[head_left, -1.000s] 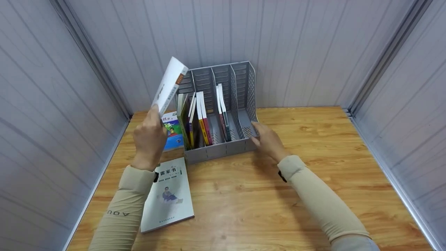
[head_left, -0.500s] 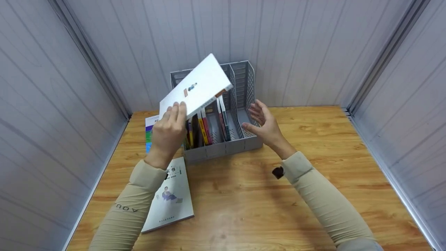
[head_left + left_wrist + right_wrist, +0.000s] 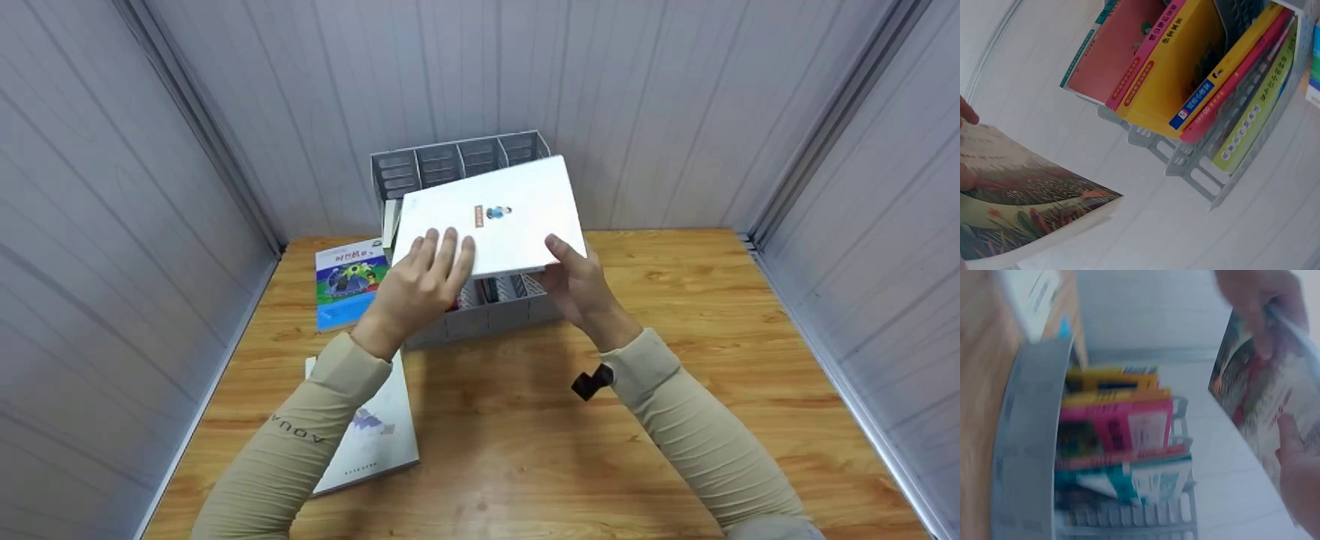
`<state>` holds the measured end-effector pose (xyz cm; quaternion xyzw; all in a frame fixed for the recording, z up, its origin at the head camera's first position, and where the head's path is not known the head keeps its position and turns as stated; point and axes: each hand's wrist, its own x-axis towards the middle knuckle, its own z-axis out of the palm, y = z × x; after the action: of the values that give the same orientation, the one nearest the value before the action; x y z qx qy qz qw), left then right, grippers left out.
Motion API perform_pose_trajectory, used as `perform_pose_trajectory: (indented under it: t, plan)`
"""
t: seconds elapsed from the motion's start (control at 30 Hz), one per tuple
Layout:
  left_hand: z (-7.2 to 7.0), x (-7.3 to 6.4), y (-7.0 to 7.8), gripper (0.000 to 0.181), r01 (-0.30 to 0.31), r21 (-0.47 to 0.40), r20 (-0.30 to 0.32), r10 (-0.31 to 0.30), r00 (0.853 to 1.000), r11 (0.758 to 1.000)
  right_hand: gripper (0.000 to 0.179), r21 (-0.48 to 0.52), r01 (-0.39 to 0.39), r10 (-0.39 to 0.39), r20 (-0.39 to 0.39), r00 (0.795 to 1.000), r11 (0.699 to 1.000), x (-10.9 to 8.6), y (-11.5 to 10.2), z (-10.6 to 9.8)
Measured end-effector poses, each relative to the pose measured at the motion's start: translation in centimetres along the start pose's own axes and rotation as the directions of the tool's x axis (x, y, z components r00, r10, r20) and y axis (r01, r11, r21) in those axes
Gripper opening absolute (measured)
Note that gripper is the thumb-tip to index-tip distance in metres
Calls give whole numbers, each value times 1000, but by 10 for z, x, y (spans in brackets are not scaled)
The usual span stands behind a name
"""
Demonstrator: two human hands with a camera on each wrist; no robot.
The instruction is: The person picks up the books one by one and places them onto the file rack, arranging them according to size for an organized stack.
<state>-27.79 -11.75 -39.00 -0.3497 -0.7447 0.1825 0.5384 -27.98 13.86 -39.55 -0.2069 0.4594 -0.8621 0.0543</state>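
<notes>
A thin white book (image 3: 525, 187) with a small figure and an orange label on its cover is held tilted in front of the grey file rack (image 3: 469, 324). My left hand (image 3: 416, 292) grips its near left edge, several fingers lying across the cover; the thumb is hidden below. At the right corner my right hand (image 3: 581, 289) pinches it, thumb on top and fingers underneath. From below, the left wrist view reveals the book's other cover (image 3: 1044, 208), printed with plants. Books stand in the rack, among them a yellow book (image 3: 1185, 67) and a green book (image 3: 1258, 107).
On the wooden table (image 3: 675, 420), a blue and green book (image 3: 346, 281) lies left of the rack. Nearer, a white book (image 3: 375, 442) lies flat, partly covered by my left forearm. Pale panel walls enclose the back and both sides.
My left hand has carried the white book rightward and lowered it flatter over the rack. My right hand has left the rack's right side and taken hold of the book's right corner.
</notes>
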Motion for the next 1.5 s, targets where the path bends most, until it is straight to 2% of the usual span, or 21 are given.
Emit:
perform_pose_trajectory:
  t: [0.1, 0.3, 0.47, 0.57, 0.7, 0.8, 0.87, 0.93, 1.03, 1.17, 1.23, 1.33, 1.4, 1.5]
  plan:
    - [0, 3, 1, 27, -40, -2, 14, 40, 999, 999, 59, 33, -12, 14, -73, 997, 999, -4, -4, 4]
    - [5, 11, 4, 24, -38, 1, 37, 38, 999, 999, 55, 61, 10, 4, -226, 974, 998, -3, -7, 7]
    - [11, 16, 10, 23, 38, -84, 52, -34, 998, 996, 43, 77, 14, 13, -333, 943, 997, -3, -7, -1]
    - [15, 15, 12, 25, 106, -137, 47, -101, 994, 985, 37, 124, 56, -8, -361, 933, 991, -5, -9, -11]
    - [22, 5, 14, 29, 190, -191, 16, -190, 982, 963, 34, 150, 141, -76, -372, 925, 979, -8, -17, -28]
    - [29, -9, 16, 32, 241, -228, 10, -246, 969, 943, 38, 101, 189, -141, -360, 922, 977, -10, -24, -43]
    - [33, -19, 19, 33, 274, -240, 30, -276, 961, 931, 40, 50, 218, -188, -348, 918, 975, -12, -28, -52]
    - [38, -29, 23, 31, 307, -248, 75, -298, 952, 919, 40, -16, 245, -236, -340, 910, 969, -13, -30, -60]
    - [43, -45, 31, 28, 376, -268, 181, -337, 924, 887, 35, -90, 273, -287, -344, 894, 958, -15, -31, -70]
    - [51, -63, 44, 30, 485, -294, 341, -384, 858, 823, 33, -226, 260, -326, -341, 882, 939, -16, -29, -80]
    - [57, -71, 50, 33, 526, -296, 406, -394, 825, 797, 36, -332, 232, -342, -327, 881, 914, -16, -28, -86]
    - [68, -79, 58, 35, 572, -290, 482, -399, 780, 767, 37, -514, 175, -369, -303, 879, 840, -14, -25, -93]
    - [74, -84, 62, 34, 599, -283, 524, -402, 751, 749, 39, -625, 137, -381, -276, 882, 769, -12, -22, -97]
    - [81, -90, 69, 35, 635, -262, 589, -401, 702, 727, 42, -727, 96, -379, -236, 895, 680, -8, -18, -103]
